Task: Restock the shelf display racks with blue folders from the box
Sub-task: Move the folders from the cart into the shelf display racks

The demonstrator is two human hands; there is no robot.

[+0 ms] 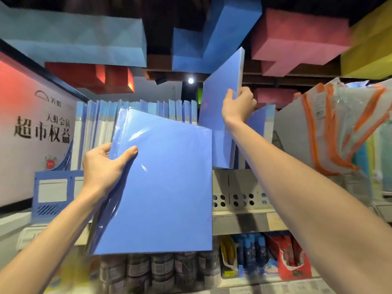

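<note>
My left hand (106,166) grips the left edge of a stack of blue folders (161,183) wrapped in clear film, held upright in front of the shelf. My right hand (239,105) is raised and pinches the edge of a single blue folder (220,92), which stands tilted above the rack, its lower part down among the filed folders. A blue display rack (53,187) at the left holds a row of several blue folders (135,111) standing upright. A grey rack (239,187) sits below my right arm. The box is out of view.
A white sign with black characters (31,128) stands at the left. Clear zip pouches with orange trim (339,128) lean at the right. The lower shelf holds tape rolls (159,270) and packaged stationery (292,257). Coloured blocks (297,39) hang from the ceiling.
</note>
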